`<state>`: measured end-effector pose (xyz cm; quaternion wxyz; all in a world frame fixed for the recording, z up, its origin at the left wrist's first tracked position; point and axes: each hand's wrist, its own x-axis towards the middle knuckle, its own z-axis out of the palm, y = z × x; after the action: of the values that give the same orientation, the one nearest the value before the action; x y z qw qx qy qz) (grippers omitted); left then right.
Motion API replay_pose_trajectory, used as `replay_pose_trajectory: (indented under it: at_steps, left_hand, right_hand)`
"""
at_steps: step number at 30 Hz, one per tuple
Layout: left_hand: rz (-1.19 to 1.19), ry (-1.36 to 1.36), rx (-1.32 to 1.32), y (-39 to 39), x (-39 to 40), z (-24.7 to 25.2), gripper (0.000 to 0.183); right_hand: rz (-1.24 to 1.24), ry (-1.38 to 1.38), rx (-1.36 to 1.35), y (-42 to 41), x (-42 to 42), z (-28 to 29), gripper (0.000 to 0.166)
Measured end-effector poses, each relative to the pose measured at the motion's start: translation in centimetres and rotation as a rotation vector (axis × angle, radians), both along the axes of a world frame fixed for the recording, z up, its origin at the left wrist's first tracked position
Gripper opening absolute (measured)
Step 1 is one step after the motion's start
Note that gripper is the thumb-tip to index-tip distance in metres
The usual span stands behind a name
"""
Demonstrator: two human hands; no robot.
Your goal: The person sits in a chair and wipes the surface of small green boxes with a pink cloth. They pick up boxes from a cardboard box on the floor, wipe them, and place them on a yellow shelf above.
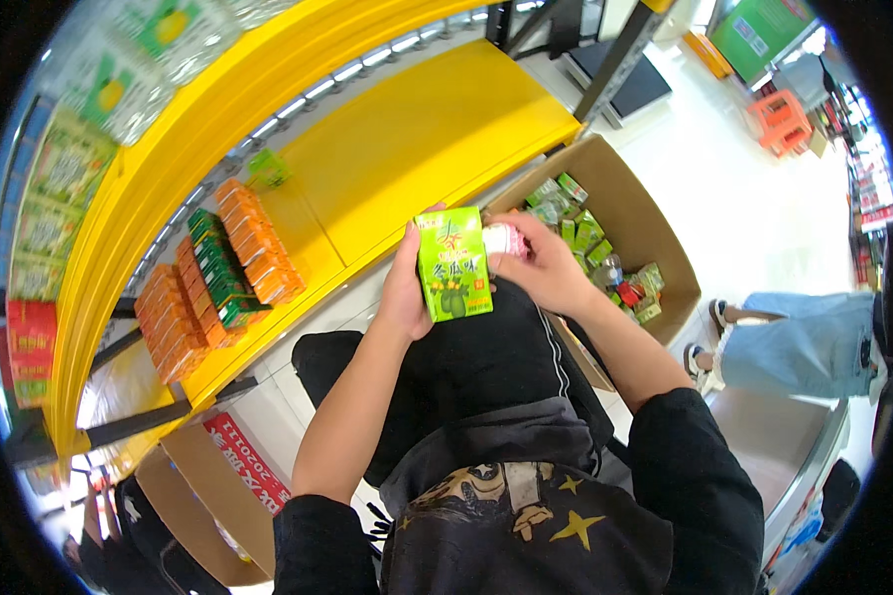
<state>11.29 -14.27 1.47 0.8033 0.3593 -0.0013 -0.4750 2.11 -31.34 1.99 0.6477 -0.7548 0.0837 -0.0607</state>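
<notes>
My left hand (404, 286) holds a bright green drink carton (454, 268) upright, its printed front turned to me. Close against the carton's right side, my right hand (547, 260) grips a small white and pink item (504, 242), largely covered by the fingers; its kind is unclear. Both hands are above my lap, in front of the yellow shelf (417, 126). To the right of my right hand stands a cardboard box (640, 216) with many small green cartons (586, 232) and a clear plastic bottle (610, 271) inside.
Orange drink cartons (257, 242) and dark green ones (223, 271) line the shelf's left part, with a lone green carton (269, 169) behind. Wrapped packs fill the upper shelf (193, 93). Another cardboard box (216, 506) is at lower left. A person in a denim skirt (796, 346) stands right.
</notes>
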Motion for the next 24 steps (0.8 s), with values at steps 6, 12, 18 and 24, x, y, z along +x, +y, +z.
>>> replay_pose_trajectory:
  at_steps: [6, 12, 18, 24]
  left_hand:
    - [0.222, -0.024, 0.091, 6.5, -2.1, 0.1, 0.058]
    - [0.387, 0.005, 0.093, 11.2, -5.4, -0.7, 0.059]
    - [0.379, -0.002, 0.114, 12.5, -6.8, -3.4, 0.048]
    - [0.332, -0.042, 0.140, 11.6, -8.5, -3.7, 0.043]
  right_hand:
    - [0.277, -0.113, -0.097, 4.7, 0.5, 0.0, 0.047]
    - [0.249, 0.043, 0.098, 9.8, -0.1, -0.5, 0.042]
    - [0.290, -0.216, -0.220, 10.5, -1.0, -1.1, 0.035]
    - [0.187, -0.400, -0.432, 10.3, -1.2, -1.1, 0.036]
